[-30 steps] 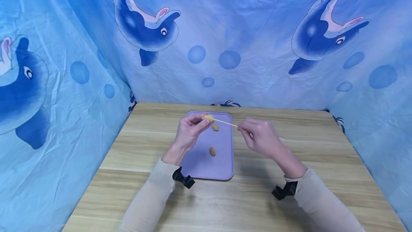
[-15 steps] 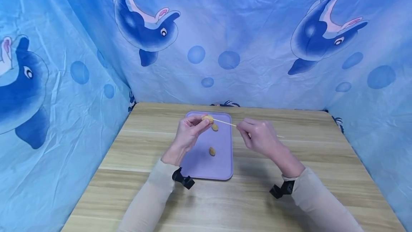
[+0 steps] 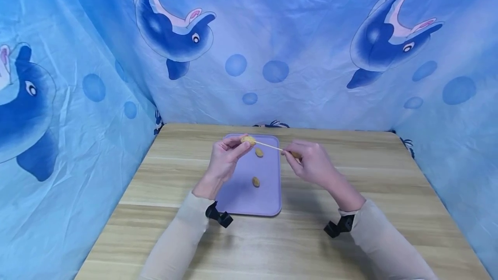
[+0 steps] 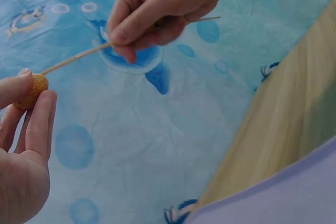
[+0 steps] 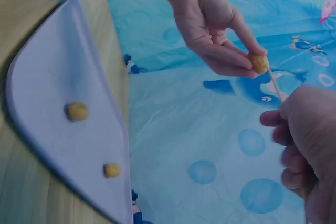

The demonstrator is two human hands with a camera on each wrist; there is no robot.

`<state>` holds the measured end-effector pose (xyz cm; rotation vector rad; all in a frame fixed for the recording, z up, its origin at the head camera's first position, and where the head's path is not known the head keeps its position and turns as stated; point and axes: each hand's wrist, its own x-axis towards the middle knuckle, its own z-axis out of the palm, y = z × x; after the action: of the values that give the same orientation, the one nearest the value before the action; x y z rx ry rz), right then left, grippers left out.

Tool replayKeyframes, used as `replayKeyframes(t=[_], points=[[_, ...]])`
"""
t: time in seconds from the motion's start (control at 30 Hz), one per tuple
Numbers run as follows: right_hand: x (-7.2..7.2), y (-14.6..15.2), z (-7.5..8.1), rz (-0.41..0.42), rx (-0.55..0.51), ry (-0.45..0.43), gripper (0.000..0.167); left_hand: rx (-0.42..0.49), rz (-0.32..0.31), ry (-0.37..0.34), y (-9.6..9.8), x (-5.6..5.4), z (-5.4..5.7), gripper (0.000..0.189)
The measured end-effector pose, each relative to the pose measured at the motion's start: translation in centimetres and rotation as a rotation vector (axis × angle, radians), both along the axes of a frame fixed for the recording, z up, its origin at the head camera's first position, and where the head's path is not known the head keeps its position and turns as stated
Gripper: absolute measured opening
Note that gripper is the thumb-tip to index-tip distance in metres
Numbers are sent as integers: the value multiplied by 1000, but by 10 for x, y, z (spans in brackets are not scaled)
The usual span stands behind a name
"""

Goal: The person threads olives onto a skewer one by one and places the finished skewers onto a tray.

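Note:
My left hand (image 3: 223,160) pinches a rough golden-brown ball (image 3: 247,141) between thumb and fingers, raised over the far part of the lilac tray (image 3: 268,204). A thin wooden skewer (image 3: 268,145) runs from the ball to my right hand (image 3: 314,164), which grips it with curled fingers. The skewer's front end meets the ball's side in the left wrist view, and its rear end sticks out behind the right hand. A brown lump (image 3: 296,155) shows inside the right hand, mostly hidden by the fingers.
Two more golden-brown pieces lie on the tray, a nearer piece (image 3: 256,182) and a farther piece (image 3: 259,153). The wooden table (image 3: 334,241) carries the tray. Blue cloth (image 3: 311,107) printed with dolphins walls off the back and sides.
The right hand has moved slightly left, closer to the ball, and turned a little, so more of the brown lump shows in it. The left hand keeps its hold.

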<state>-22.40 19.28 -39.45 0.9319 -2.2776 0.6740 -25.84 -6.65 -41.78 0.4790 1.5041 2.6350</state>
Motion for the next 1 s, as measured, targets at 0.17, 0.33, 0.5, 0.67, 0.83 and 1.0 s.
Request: replayKeyframes(t=[0.17, 0.33, 0.5, 0.67, 0.83, 1.0], points=[[7, 8, 14, -51, -8, -101, 25, 36, 31, -21, -3, -3, 8, 46], [21, 37, 26, -163, 45, -249, 54, 163, 62, -37, -14, -6, 13, 28], [27, 52, 24, -145, 124, -255, 13, 225, 68, -33, -21, -7, 14, 14], [26, 53, 15, -33, 100, -160, 21, 197, 50, -26, -22, -8, 10, 22], [23, 53, 7, 56, 18, -165, 24, 168, 39, 10, -23, -7, 6, 26], [20, 53, 2, 92, -29, -119, 26, 151, 52, 22, -25, -6, 6, 27]])
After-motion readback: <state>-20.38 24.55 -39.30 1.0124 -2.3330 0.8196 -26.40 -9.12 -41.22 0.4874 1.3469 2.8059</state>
